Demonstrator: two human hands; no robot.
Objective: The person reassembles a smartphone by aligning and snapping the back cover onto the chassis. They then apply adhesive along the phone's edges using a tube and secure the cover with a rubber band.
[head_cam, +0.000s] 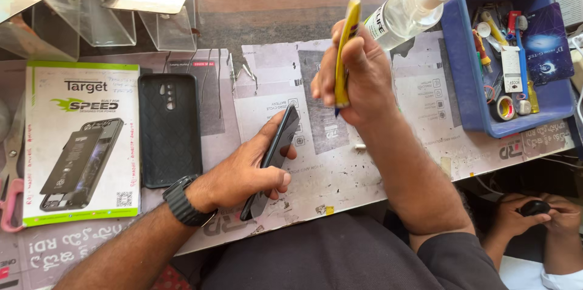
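— In the left hand point(243, 171)?
— A dark phone point(274, 155), tipped up on its long edge, above the paper-covered table point(340, 168). Fingers curled round the edges, thumb up along the side. Gripping tight.

— And the right hand point(355, 77)?
— Held higher up, closed in a fist round a thin yellow tube point(346, 41). Tip pointing down toward the phone, not touching it.

— How to handle the phone?
— Probably light, flat and stiff. Smooth, so maybe slippery. Likely easy to crack if dropped. Best held by the two long edges, not by the flat faces.

— And the tube?
— Soft-looking, squeezable. Best pinched in the middle, gently.

— Anything nearby?
— A black phone cover point(170, 126) lying flat to the left, near the phone. A white and green box point(82, 144) beside that. A clear spray bottle point(407, 10) lying behind the right hand. A blue tray point(467, 71) full of small tools at the far right. Clear plastic stands point(91, 17) at the back. Another person's hands point(534, 214) low in the right corner, round something dark.
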